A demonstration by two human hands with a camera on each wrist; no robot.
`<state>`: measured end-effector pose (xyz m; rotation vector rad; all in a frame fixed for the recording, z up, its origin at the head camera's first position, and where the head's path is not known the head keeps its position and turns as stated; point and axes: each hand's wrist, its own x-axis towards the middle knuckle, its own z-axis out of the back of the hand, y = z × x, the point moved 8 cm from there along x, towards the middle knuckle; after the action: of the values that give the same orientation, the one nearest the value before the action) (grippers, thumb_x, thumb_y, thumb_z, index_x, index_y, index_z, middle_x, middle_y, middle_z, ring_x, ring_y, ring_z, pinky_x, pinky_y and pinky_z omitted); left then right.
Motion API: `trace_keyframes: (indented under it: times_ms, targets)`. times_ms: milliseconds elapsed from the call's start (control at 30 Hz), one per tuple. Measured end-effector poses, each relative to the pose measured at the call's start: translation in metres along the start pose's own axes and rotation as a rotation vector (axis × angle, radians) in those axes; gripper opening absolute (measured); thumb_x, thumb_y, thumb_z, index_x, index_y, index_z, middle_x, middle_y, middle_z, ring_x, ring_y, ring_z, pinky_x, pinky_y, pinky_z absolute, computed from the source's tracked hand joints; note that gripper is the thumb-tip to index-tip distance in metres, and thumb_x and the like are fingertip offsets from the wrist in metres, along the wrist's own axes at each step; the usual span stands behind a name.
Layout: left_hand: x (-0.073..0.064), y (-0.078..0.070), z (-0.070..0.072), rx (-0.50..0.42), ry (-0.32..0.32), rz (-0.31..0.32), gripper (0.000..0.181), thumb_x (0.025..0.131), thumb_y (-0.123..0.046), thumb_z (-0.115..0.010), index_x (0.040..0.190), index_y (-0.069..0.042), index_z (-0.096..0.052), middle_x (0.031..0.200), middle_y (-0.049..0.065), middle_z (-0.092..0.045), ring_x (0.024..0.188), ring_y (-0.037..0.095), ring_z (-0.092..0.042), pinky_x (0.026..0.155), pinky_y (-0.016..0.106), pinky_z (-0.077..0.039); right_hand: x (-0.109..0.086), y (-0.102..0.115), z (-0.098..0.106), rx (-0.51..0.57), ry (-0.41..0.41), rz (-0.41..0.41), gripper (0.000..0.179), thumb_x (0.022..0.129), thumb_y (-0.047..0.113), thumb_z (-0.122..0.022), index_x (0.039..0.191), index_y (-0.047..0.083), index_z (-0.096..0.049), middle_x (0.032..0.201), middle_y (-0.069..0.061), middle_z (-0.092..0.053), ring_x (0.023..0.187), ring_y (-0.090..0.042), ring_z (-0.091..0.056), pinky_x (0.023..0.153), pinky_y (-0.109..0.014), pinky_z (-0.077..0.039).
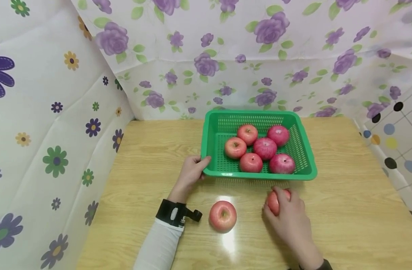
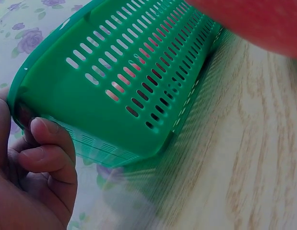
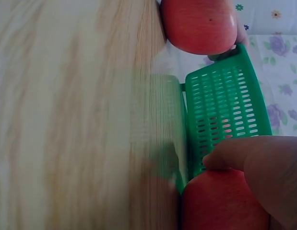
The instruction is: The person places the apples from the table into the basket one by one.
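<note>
A green plastic basket with slotted walls stands on the table and holds several red apples. At its near left corner my left hand grips the rim, thumb on top and fingers curled beneath, as the left wrist view also shows. My right hand holds an apple on the table just in front of the basket, fingers curled over it. In the right wrist view that apple sits under the fingers. Another apple lies between my two forearms, touched by neither hand.
The wooden table runs back to a flowered cloth hung behind the basket. A second patterned cloth borders the left side, and a dotted one the right. A black strap with a small camera wraps my left wrist.
</note>
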<state>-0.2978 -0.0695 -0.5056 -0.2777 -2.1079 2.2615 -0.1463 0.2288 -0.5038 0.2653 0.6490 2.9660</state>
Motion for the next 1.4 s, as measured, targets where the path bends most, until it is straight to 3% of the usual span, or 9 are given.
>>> trace_keyframes:
  times_ms: [100, 333, 533, 667, 967, 1233, 1400]
  targets:
    - [0.001, 0.0, 0.001, -0.002, 0.002, -0.007, 0.044, 0.094, -0.029, -0.065, 0.093, 0.014, -0.068, 0.063, 0.003, -0.059, 0.042, 0.01, -0.046, 0.042, 0.029, -0.039, 0.0, 0.0, -0.002, 0.002, 0.013, -0.007, 0.063, 0.083, 0.04, -0.072, 0.139, 0.022, -0.051, 0.126, -0.021, -0.043, 0.104, -0.045, -0.045, 0.053, -0.058, -0.049]
    - [0.001, 0.0, 0.0, -0.011, 0.013, -0.02, 0.043, 0.096, -0.028, -0.065, 0.093, 0.015, -0.068, 0.061, 0.001, -0.058, 0.044, 0.011, -0.045, 0.044, 0.029, -0.038, 0.0, 0.0, -0.001, 0.011, 0.036, -0.014, 0.062, 0.084, 0.042, -0.071, 0.139, 0.022, -0.051, 0.128, -0.019, -0.042, 0.105, -0.044, -0.044, 0.058, -0.056, -0.049]
    - [-0.001, -0.007, 0.0, 0.009, 0.008, -0.019, 0.04, 0.096, -0.026, -0.064, 0.091, 0.013, -0.068, 0.063, 0.002, -0.058, 0.049, 0.016, -0.046, 0.047, 0.03, -0.041, 0.001, 0.004, 0.006, 0.068, 0.042, 0.027, 0.064, 0.082, 0.035, -0.074, 0.14, 0.02, -0.052, 0.129, -0.019, -0.043, 0.106, -0.043, -0.046, 0.068, -0.059, -0.049]
    - [0.002, -0.003, 0.001, 0.014, -0.001, -0.028, 0.04, 0.095, -0.028, -0.065, 0.091, 0.012, -0.07, 0.063, 0.002, -0.06, 0.049, 0.017, -0.047, 0.047, 0.031, -0.041, 0.004, 0.004, 0.011, 0.096, 0.037, 0.071, 0.063, 0.08, 0.032, -0.077, 0.136, 0.017, -0.054, 0.125, -0.019, -0.046, 0.102, -0.043, -0.05, 0.073, -0.059, -0.049]
    - [0.002, 0.0, 0.001, 0.0, 0.007, -0.035, 0.041, 0.095, -0.029, -0.065, 0.093, 0.012, -0.07, 0.065, 0.004, -0.061, 0.049, 0.016, -0.047, 0.047, 0.029, -0.041, 0.01, 0.012, 0.017, 0.118, 0.212, 0.104, 0.061, 0.085, 0.039, -0.074, 0.138, 0.018, -0.053, 0.126, -0.02, -0.05, 0.107, -0.038, -0.054, 0.078, -0.058, -0.051]
    - [0.003, 0.002, 0.0, -0.018, 0.016, -0.012, 0.041, 0.095, -0.029, -0.066, 0.096, 0.012, -0.071, 0.076, 0.022, -0.065, 0.049, 0.013, -0.048, 0.047, 0.028, -0.04, 0.013, 0.046, 0.034, 0.215, 0.392, 0.209, 0.059, 0.084, 0.061, -0.069, 0.133, 0.03, -0.055, 0.122, 0.003, -0.057, 0.103, -0.018, -0.055, 0.079, -0.044, -0.052]
    - [0.003, 0.003, -0.001, -0.022, 0.02, -0.004, 0.041, 0.096, -0.03, -0.066, 0.097, 0.011, -0.071, 0.078, 0.023, -0.066, 0.05, 0.014, -0.048, 0.048, 0.029, -0.041, 0.026, 0.079, 0.061, 0.282, 0.438, 0.308, 0.051, 0.083, 0.059, -0.071, 0.128, 0.04, -0.054, 0.112, 0.015, -0.059, 0.094, -0.01, -0.056, 0.076, -0.038, -0.053]
